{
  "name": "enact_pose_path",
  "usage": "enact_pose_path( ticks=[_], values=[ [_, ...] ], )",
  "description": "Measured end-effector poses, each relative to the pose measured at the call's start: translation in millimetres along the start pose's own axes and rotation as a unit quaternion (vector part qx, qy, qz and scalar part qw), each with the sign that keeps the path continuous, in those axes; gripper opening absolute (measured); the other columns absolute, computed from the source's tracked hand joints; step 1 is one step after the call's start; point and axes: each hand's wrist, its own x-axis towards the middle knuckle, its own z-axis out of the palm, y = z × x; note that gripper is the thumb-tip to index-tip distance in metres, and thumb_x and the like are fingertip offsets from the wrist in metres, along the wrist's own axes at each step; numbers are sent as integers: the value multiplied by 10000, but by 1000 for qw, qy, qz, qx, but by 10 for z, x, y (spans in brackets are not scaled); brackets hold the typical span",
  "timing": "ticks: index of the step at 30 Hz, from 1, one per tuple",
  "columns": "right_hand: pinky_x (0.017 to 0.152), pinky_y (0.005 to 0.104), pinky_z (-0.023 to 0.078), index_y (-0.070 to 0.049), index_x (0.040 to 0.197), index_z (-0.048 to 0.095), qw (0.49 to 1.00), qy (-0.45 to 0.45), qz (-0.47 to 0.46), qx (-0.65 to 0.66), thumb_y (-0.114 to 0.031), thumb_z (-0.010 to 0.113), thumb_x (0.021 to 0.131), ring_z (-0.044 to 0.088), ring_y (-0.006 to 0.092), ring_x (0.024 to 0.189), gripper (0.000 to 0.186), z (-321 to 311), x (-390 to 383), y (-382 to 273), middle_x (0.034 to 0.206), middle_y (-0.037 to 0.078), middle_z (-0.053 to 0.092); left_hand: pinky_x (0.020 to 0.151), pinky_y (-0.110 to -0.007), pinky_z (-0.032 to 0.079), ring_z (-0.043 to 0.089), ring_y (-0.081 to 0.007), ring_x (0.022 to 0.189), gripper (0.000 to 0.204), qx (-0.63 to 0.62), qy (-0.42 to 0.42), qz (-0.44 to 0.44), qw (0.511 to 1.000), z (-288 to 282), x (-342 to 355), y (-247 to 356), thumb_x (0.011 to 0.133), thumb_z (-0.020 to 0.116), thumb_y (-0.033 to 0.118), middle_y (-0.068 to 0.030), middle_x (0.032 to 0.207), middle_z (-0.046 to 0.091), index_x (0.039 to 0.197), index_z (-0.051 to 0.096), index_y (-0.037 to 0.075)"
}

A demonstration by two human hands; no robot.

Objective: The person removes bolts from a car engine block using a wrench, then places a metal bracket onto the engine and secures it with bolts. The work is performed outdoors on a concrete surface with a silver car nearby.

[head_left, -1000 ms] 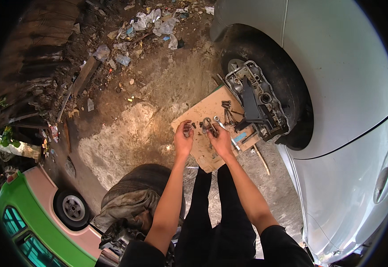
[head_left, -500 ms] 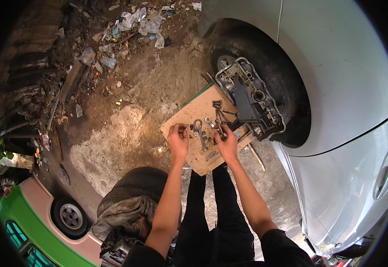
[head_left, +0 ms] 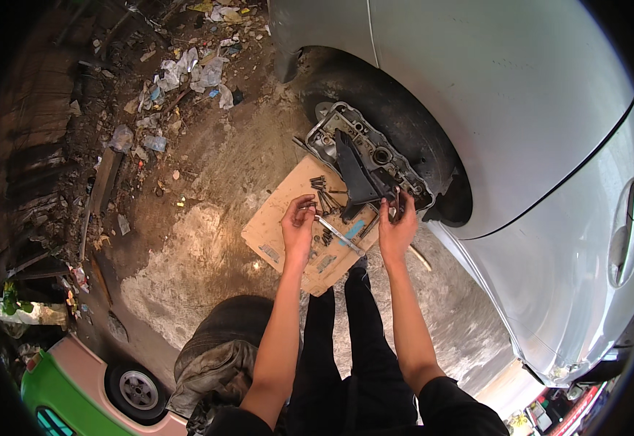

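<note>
My left hand (head_left: 299, 227) is closed over the left part of the cardboard (head_left: 273, 225), its fingertips at the upper end of a long silver wrench (head_left: 340, 235). The wrench slants down to the right, across to the board's edge. My right hand (head_left: 398, 221) is raised at the right, beside the engine cover. Its fingers pinch a small metal piece (head_left: 397, 192) with a ring-like end, partly hidden by the fingers. Several dark bolts (head_left: 320, 183) lie on the cardboard, with more small dark parts (head_left: 327, 237) near the wrench.
A metal engine cover (head_left: 411, 173) with a black bracket (head_left: 353, 173) on it leans by the tyre (head_left: 440, 145) of a silver car (head_left: 520, 131). An old tyre (head_left: 222, 323) under cloth stands at lower left. Litter (head_left: 193, 73) lies far left; a green vehicle (head_left: 70, 385) stands lower left.
My right hand has moved up and right, off the cardboard, toward the engine cover. The silver wrench now slants across the board from my left hand. The view has shifted.
</note>
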Motion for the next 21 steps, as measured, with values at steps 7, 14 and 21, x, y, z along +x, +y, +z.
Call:
enact_pose_path(
  ticks=[7, 14, 21],
  values=[
    [908, 431, 500, 13, 1236, 605, 995, -2, 75, -64, -349, 691, 913, 657, 382, 1049, 492, -217, 236, 344, 1110, 213, 687, 758, -279, 477, 594, -115, 853, 256, -88, -96, -102, 986, 504, 219, -63, 983, 548, 140, -38, 985, 619, 1205, 571, 12],
    [813, 347, 488, 56, 1162, 645, 972, -29, 174, 156, -306, 708, 925, 640, 216, 903, 437, -58, 311, 690, 982, 132, 700, 868, -310, 469, 630, -202, 967, 603, 144, -49, -134, 979, 939, 333, 87, 865, 753, 407, -125, 1096, 684, 1206, 586, -62],
    [677, 309, 476, 38, 1105, 663, 886, -97, 348, 290, -205, 762, 873, 622, 169, 835, 350, -293, 321, 484, 996, 95, 696, 929, -332, 462, 634, -258, 1045, 753, 133, -3, -176, 975, 955, 368, -30, 815, 784, 428, -204, 1186, 660, 1262, 550, -131]
  ],
)
